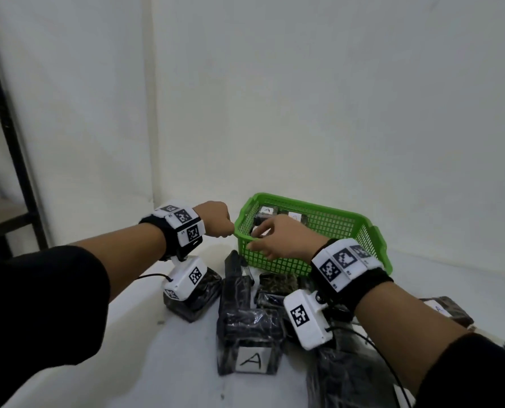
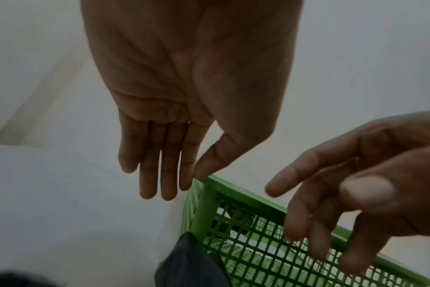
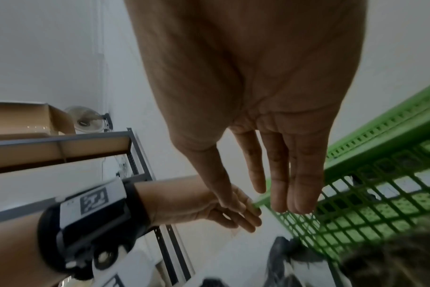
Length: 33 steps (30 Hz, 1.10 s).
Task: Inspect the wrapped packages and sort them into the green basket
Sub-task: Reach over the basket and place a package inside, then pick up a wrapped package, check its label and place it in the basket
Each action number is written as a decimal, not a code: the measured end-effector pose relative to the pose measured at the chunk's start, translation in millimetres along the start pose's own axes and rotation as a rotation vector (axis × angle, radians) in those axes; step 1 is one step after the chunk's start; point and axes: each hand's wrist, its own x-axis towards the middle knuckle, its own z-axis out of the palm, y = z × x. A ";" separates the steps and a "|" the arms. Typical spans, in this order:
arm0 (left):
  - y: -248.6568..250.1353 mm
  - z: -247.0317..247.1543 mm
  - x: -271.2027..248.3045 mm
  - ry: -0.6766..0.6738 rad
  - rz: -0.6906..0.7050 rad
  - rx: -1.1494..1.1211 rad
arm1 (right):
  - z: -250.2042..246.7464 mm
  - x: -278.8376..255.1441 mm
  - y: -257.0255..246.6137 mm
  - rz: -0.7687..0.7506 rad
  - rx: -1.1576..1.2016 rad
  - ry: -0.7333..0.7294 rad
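Note:
The green basket (image 1: 333,209) stands on the white table and holds at least two dark wrapped packages (image 1: 267,212) with white "A" labels. My left hand (image 1: 227,229) is at the basket's near left corner; in the left wrist view its fingers (image 2: 169,174) hang straight beside the basket (image 2: 233,190) while the thumb tip touches the rim. My right hand (image 1: 261,238) hovers over the near rim with relaxed fingers (image 3: 280,184), holding nothing. Several more wrapped packages lie in front of the basket, one with an "A" label (image 1: 249,340).
A dark package (image 1: 207,290) lies under my left wrist, and another labelled package (image 1: 448,310) is at the right. A black metal shelf rack (image 1: 7,142) stands at the left, with a cardboard box (image 3: 25,118) on it. The white wall is close behind the basket.

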 end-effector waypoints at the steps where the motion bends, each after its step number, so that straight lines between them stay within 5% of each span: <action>1: -0.8 1.6 -0.7 -0.015 -0.006 0.007 | 6.3 1.6 -0.1 0.013 -0.047 -0.026; 7: -5.8 25.3 1.4 -0.218 0.029 0.088 | 35.8 18.4 3.7 0.129 -0.395 -0.103; 15: -14.9 36.1 6.6 -0.384 0.058 -0.246 | 44.0 36.8 10.3 0.248 -0.359 -0.209; 20: -19.2 34.1 0.0 -0.373 0.082 -0.367 | 47.5 40.1 17.4 0.240 -0.184 -0.188; 29: -37.2 5.5 -35.6 -0.241 0.168 -0.571 | 26.0 19.0 16.5 0.051 0.035 0.092; 33: -32.4 -1.2 -52.3 -0.187 0.178 -0.745 | 14.3 4.9 7.1 0.006 0.244 0.056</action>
